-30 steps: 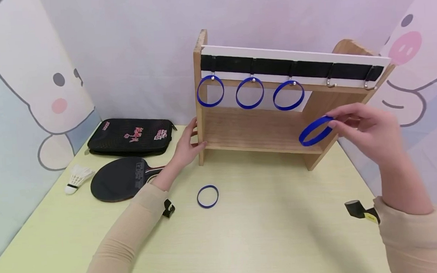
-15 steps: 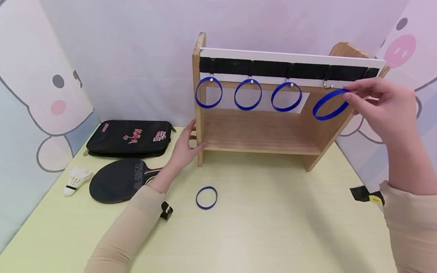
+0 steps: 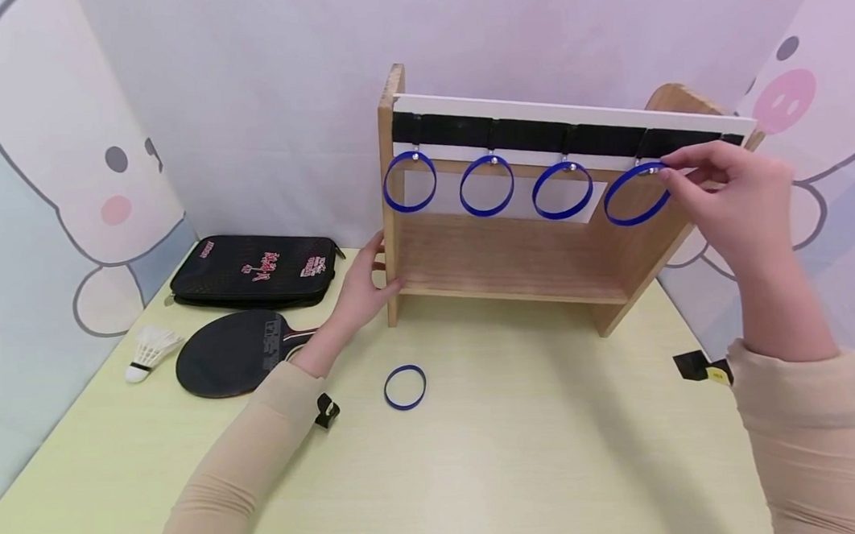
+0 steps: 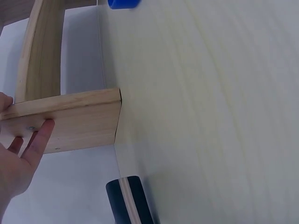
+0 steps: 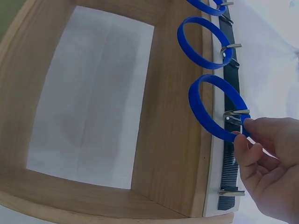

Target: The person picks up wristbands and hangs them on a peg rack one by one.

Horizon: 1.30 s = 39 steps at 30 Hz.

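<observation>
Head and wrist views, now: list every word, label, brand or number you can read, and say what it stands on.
No text is legible enough to quote.
Black zip case: pink and white lettering in three spots, too small and blurred to read.
Table tennis bat: imprint on the black rubber near the handle, too faint to read.
Yellow label by the right cuff: too small to read.
Wrist views: none seen.

Right hand (image 3: 741,192) higher, pinched blue ring (image 5: 200,112) lifted, now around fourth hook (image 5: 237,112) from left
</observation>
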Each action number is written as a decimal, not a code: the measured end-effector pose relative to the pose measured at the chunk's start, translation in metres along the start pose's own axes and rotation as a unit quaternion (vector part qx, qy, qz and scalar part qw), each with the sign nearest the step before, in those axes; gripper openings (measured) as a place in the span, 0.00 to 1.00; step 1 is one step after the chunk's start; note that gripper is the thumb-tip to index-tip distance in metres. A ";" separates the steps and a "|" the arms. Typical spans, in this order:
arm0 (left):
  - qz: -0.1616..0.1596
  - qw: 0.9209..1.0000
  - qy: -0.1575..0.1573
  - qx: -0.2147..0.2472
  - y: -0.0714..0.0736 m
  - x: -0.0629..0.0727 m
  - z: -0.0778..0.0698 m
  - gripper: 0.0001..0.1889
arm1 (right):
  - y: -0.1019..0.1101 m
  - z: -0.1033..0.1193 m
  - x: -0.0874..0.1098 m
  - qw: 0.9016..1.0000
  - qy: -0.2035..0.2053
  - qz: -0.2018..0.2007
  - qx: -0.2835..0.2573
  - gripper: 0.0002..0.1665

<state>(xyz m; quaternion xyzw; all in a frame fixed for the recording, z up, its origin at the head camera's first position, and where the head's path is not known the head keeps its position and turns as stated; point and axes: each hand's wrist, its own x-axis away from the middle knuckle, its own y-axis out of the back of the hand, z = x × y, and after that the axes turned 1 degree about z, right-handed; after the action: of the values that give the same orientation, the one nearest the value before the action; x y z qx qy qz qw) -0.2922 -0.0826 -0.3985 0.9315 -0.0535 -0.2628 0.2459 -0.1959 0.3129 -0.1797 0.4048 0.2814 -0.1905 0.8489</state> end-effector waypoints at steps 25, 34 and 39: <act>-0.003 1.000 0.004 -0.026 0.002 0.002 -0.002 0.44 | -0.010 0.005 0.007 0.994 0.071 -0.072 -0.040 0.14; -0.003 1.000 -0.001 -0.024 0.002 0.001 0.000 0.43 | -0.018 0.025 0.026 0.993 0.098 -0.032 -0.056 0.12; 0.002 1.000 0.004 -0.028 0.001 0.001 0.000 0.44 | -0.034 0.023 0.036 0.985 0.150 -0.006 -0.085 0.10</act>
<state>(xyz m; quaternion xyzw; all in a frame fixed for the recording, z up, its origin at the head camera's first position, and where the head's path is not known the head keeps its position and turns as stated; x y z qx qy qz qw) -0.2915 -0.0836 -0.3986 0.9251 -0.0468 -0.2602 0.2726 -0.1798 0.2708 -0.2102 0.3539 0.4232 -0.1077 0.8271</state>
